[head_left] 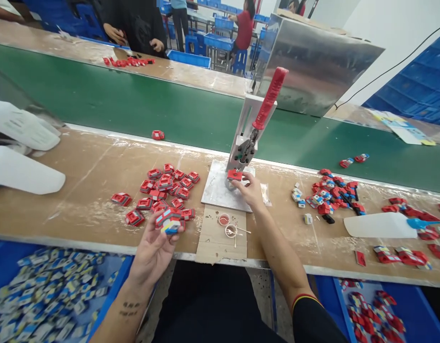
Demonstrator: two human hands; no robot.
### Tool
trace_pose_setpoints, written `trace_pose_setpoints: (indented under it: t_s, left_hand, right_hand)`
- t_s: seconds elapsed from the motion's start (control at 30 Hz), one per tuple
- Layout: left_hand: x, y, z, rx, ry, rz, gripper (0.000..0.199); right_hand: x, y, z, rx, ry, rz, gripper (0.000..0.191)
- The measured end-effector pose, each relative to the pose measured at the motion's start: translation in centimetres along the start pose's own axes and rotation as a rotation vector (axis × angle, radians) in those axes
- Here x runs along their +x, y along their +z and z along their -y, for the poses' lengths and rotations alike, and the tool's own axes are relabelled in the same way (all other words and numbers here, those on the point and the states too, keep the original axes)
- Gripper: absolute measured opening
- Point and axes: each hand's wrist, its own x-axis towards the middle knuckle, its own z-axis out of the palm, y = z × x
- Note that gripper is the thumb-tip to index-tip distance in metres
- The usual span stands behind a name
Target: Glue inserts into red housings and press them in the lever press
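Observation:
My left hand (153,247) is closed around a small red toy car part (166,216) and a blue, white and yellow plastic piece (172,227), held over the front edge of the bench. With thumb and fingers my right hand (251,190) grips a flat red plastic part (235,175) under the plunger of a hand press. The toggle press (243,138), with its red-wrapped lever (271,95) raised, stands on a marble-patterned base (220,183). Left of it lies a pile of red toy car parts (166,183).
Two small cups (224,219) with swabs sit on cardboard (209,238). A squeeze bottle (380,225) and mixed parts (334,190) lie right. Blue bins (116,290) of pieces hang below the front edge. Beyond the green belt (116,95), a person (136,24) sits.

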Motion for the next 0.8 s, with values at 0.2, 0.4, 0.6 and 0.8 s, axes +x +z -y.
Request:
trace_pose_setpoints:
  t_s: [0.2, 0.4, 0.6, 0.8]
  left_hand:
    - [0.8, -1.2, -0.3, 0.047, -0.009, -0.077, 0.051]
    - [4.3, 0.3, -0.8, 0.303, 0.166, 0.084, 0.051]
    - [12.0, 7.3, 1.2, 0.573, 0.215, 0.483, 0.063]
    - [17.7, 10.9, 4.7, 0.693, 0.309, 0.620, 0.046]
  right_hand:
    - [0.8, -6.4, -0.7, 0.022, 0.006, 0.118, 0.058]
    - [13.1, -12.5, -2.0, -0.281, 0.077, 0.001, 0.039]
    - [20.7, -9.1, -3.2, -0.545, 0.161, 0.109, 0.041]
    - [19.4, -10.6, -3.2, -0.628, 0.080, -0.067, 0.062]
